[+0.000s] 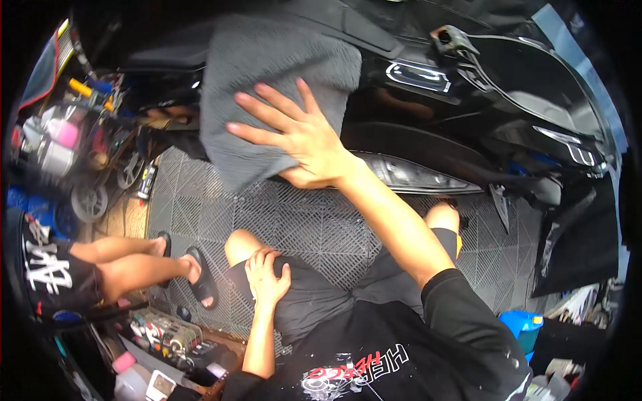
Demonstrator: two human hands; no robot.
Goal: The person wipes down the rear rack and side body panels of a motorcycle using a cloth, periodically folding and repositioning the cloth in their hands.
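Observation:
My right hand [301, 140] lies flat on a grey microfibre towel [281, 53], its fingers spread and pointing up and left. The thumb is partly hidden at the towel's lower edge. Beneath the towel is a glossy black vehicle body [381, 107], which looks like a motor scooter; the covered part of the panel cannot be seen. A clear lamp [421, 175] sits along its lower edge, right of my wrist. My left hand [267, 277] rests on my thigh near the knee, fingers loosely extended and holding nothing.
Another person's legs [140, 264] in black sandals are at the left. Grey grid tiles [307, 220] cover the floor. A crate of small items [167, 337] stands lower left, and a spoked wheel [90, 200] further up. A blue container [521, 327] is at lower right.

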